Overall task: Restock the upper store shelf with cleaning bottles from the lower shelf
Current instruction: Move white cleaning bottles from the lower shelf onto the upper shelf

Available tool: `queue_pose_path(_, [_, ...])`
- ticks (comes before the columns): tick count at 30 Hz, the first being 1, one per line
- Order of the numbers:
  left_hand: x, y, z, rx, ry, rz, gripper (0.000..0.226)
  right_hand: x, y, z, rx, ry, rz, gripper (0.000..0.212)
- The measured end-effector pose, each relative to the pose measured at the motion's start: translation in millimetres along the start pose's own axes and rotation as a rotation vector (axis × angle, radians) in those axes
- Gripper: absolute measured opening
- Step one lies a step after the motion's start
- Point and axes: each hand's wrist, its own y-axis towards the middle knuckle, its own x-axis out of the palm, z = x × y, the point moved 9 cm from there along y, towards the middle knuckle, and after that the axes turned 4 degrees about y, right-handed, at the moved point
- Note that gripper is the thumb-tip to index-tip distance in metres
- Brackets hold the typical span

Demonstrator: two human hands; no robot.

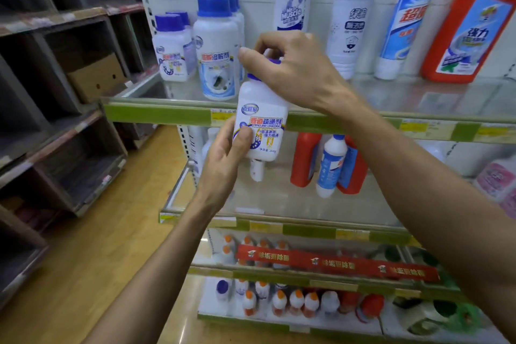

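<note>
1. White bottle [261, 123] with a blue cap was held upright in front of the upper shelf [167, 114] edge.
2. Left hand [226, 153] gripped its label side.
3. Right hand [290, 70] clasped its cap.

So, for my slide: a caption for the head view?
Both hands, left and right, hold a white bottle before the upper shelf.

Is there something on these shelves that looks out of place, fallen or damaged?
Nothing looks spilled or damaged. On the middle shelf, one white and blue bottle leans against the red bottles instead of standing upright. The bottle held by the left hand and the right hand looks intact.
</note>
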Motion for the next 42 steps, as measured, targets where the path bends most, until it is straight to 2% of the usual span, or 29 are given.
queue_pose_path(2, [-26,5,16,0.061,0.095,0.012,0.045,11,11,-16,-0.024,0.001,0.017,0.036])
queue_pose_path(6, [-71,15,50,0.168,0.293,-0.014,0.063,39,35,-50,-0.05,-0.011,0.052,0.035])
queue_pose_path(11, [-137,50,78,0.174,0.405,0.027,0.068,71,81,-99,-0.094,-0.105,0.076,0.042])
queue_pose_path(13, [-158,71,85,0.153,0.411,0.019,0.058,82,105,-109,-0.093,-0.185,0.073,0.045])
queue_pose_path(15, [-172,92,85,0.117,0.438,-0.016,0.046,97,128,-110,-0.069,-0.297,0.039,0.049])
queue_pose_path(17, [-183,111,76,0.074,0.478,-0.048,0.043,117,144,-105,-0.041,-0.369,-0.032,0.048])
queue_pose_path(19, [-191,125,63,0.019,0.504,-0.085,0.046,137,153,-96,-0.01,-0.395,-0.106,0.046])
queue_pose_path(23, [-197,138,39,-0.06,0.517,-0.136,0.034,160,157,-77,0.031,-0.414,-0.148,0.045])
queue_pose_path(28, [-200,147,29,-0.12,0.472,-0.111,0.049,168,160,-66,0.056,-0.392,-0.15,0.046])
queue_pose_path(34, [-201,149,26,-0.132,0.547,-0.087,0.058,173,162,-56,0.063,-0.414,-0.14,0.049])
queue_pose_path(37, [-205,146,31,-0.038,0.589,-0.043,0.068,162,147,-62,0.024,-0.435,-0.055,0.052])
queue_pose_path(39, [-210,135,42,0.105,0.619,0.074,0.072,147,128,-73,-0.067,-0.364,0.086,0.048])
queue_pose_path(42, [-213,92,57,0.318,0.543,0.245,0.045,126,79,-85,-0.23,-0.178,0.277,0.031])
